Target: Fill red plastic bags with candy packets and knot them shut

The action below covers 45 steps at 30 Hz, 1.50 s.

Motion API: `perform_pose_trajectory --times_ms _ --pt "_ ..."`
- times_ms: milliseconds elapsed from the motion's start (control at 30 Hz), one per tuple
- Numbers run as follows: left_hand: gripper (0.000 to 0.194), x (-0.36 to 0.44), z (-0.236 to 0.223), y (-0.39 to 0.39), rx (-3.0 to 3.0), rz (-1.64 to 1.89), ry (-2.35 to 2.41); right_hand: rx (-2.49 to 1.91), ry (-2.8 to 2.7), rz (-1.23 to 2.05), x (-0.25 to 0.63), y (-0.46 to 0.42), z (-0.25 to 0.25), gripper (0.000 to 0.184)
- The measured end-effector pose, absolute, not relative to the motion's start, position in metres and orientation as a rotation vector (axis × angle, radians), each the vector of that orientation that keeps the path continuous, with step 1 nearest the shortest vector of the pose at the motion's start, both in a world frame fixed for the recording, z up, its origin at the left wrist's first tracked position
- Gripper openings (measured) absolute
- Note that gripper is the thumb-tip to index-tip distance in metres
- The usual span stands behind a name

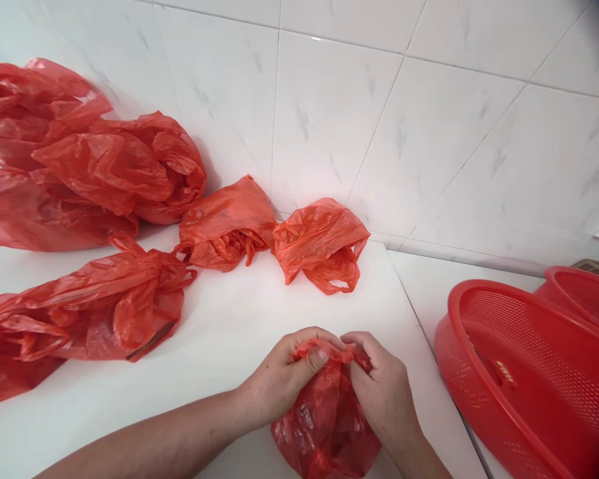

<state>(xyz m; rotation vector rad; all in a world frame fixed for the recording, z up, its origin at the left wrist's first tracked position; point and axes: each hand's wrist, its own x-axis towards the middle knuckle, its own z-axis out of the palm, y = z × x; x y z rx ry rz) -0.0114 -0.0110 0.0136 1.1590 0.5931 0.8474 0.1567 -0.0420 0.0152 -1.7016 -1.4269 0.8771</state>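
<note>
A red plastic bag (327, 419) sits on the white tabletop close in front of me, its neck gathered at the top. On the left side of that neck, my left hand (292, 369) is closed, thumb pressing the twisted plastic. My right hand (379, 379) pinches the other side, with the thumb and fingers round the plastic. The two hands are nearly touching above the bag. Something darker shows faintly through the thin plastic, but I cannot make out what it is.
More red bags, one crumpled (324, 239), another bunched (229, 226) and a knotted one (130, 299), lie beyond and left. A larger heap of red bags (114, 159) leans against the tiled wall (329, 113). Red perforated baskets (484, 346) stand at right.
</note>
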Motion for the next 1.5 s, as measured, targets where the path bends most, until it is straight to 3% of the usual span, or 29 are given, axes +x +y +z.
perform_pose_trajectory --times_ms 133,333,433,533,733,867,1100,1500 --pt "0.023 -0.009 0.015 -0.015 1.264 0.802 0.593 -1.732 -1.485 0.744 0.159 -0.042 0.007 0.014" --pt "0.031 -0.011 0.014 -0.016 1.723 0.816 0.62 -1.574 -1.314 0.925 0.157 -0.043 0.006 0.024" --pt "0.033 -0.012 0.011 -0.014 2.033 0.894 0.523 -1.512 -1.29 0.982 0.156 -0.043 0.007 0.019" --pt "0.033 -0.013 0.008 -0.012 2.221 0.94 0.467 -1.455 -1.295 1.034 0.155 -0.044 0.009 0.015" --pt "0.026 -0.014 0.005 -0.011 2.504 1.012 0.477 -1.352 -1.211 1.288 0.161 -0.045 0.018 0.029" --pt "0.027 -0.016 0.006 -0.01 2.682 0.982 0.473 -1.245 -1.215 1.424 0.167 -0.042 0.021 0.026" --pt "0.026 -0.017 0.005 -0.012 2.709 1.01 0.475 -1.451 -1.313 1.067 0.171 -0.04 0.015 0.03" --pt "0.023 -0.017 0.003 -0.012 2.715 1.055 0.496 -1.216 -1.226 1.368 0.174 -0.044 0.023 0.017"
